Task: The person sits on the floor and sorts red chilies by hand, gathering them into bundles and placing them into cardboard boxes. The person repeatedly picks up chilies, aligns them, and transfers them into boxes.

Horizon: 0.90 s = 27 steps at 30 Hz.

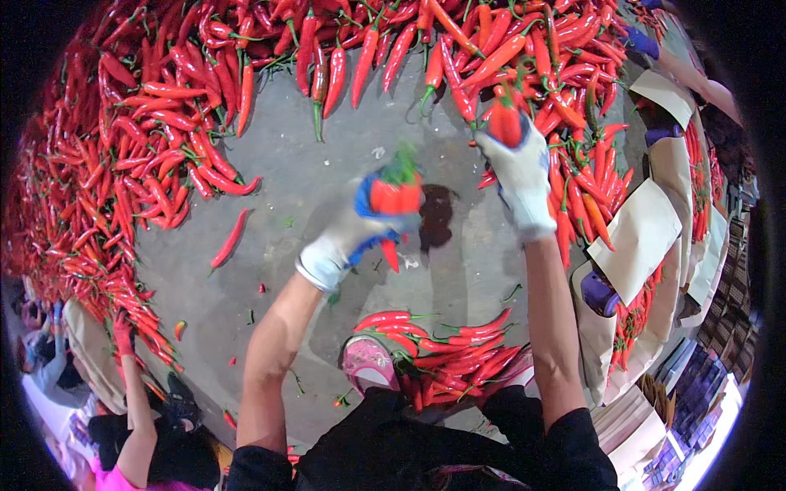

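Observation:
My left hand (pixel 362 227), in a white and blue work glove, grips a bunch of red chili peppers (pixel 396 197) above the grey floor (pixel 319 166). Their green stems point away from me and are blurred. Farther right, my right hand (pixel 517 166) wears a matching glove and closes around more red chilies (pixel 506 126), beside the edge of the big chili heap (pixel 381 43). Between my feet lies a smaller pile of red chilies (pixel 466 362). One loose chili (pixel 229 240) rests on the floor left of my left hand.
Paper-lined crates of chilies (pixel 632 331) stand at my right, with a purple crate handle (pixel 599 293) showing. A person's gloved hand (pixel 123 334) touches the heap at lower left. Another person's blue-gloved hand (pixel 642 42) is at upper right. My pink shoe (pixel 369 361) borders the small pile.

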### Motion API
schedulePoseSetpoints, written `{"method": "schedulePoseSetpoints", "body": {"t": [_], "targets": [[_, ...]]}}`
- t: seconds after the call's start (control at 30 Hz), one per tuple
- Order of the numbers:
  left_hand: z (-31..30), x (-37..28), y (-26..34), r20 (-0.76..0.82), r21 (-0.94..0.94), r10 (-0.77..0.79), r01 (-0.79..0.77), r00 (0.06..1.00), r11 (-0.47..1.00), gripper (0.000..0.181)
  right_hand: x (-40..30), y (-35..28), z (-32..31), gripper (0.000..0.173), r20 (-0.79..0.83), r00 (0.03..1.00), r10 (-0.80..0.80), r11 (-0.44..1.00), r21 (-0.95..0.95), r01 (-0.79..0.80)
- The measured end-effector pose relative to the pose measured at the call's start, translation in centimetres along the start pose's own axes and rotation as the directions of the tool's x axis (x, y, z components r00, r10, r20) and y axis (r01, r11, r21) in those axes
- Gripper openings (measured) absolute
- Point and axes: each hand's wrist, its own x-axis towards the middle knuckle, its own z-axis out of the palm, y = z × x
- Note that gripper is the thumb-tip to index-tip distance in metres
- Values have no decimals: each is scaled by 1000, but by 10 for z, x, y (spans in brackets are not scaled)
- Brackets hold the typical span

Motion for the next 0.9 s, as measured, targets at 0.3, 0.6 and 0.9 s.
{"method": "schedulePoseSetpoints", "body": {"t": [0.3,0.6,0.9], "targets": [[-9,-11,-27,-18,-917,-40,0,999,400,54,-2,4,37,47,227,969,-97,987,-103,123],[-23,-25,-20,-68,-887,-154,11,986,461,62,-9,13,19,15,331,931,153,684,644,-342],[-7,-57,-37,84,-109,17,-7,996,994,61,-16,-11,31,17,312,923,224,524,761,-384]]}}
